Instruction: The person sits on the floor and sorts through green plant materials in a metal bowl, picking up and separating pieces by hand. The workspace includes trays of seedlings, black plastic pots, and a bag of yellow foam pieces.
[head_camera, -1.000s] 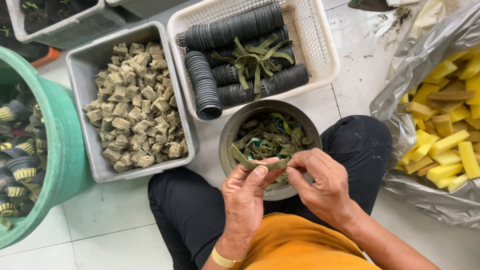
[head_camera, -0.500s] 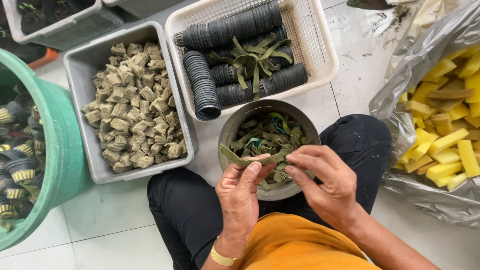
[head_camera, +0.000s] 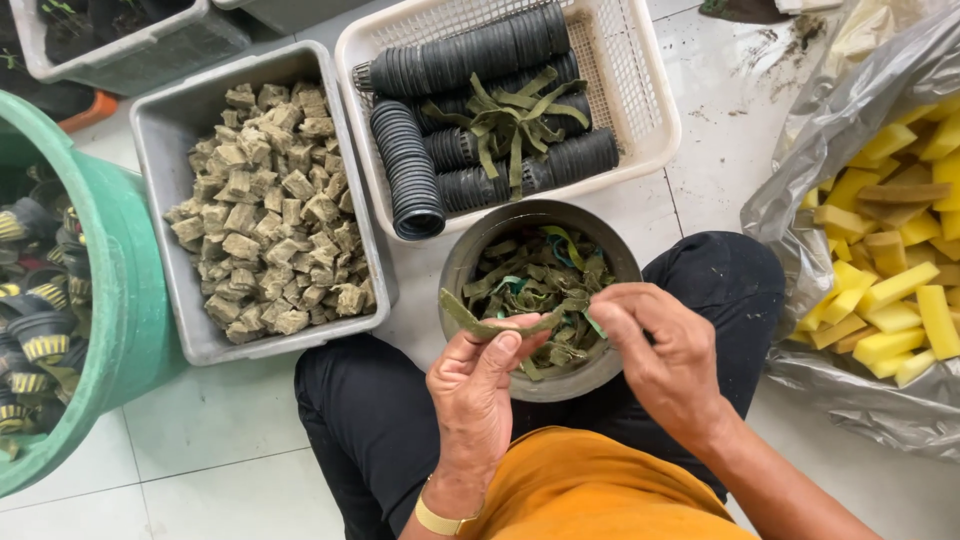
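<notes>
Left hand (head_camera: 478, 385) pinches limp green strip (head_camera: 490, 326) | right hand (head_camera: 655, 350) grips its end | round bowl (head_camera: 470, 262) below

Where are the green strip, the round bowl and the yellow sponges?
strip (head_camera: 478, 325): head view, its middle, left of the thumb.
bowl (head_camera: 470, 255): head view, upper left rim.
sponges (head_camera: 895, 287): head view, one yellow block in the bag.

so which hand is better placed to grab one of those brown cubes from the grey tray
Left, probably. The left hand sits nearer the grey tray of brown cubes, on its own side. The right hand would cross over the bowl.
</notes>
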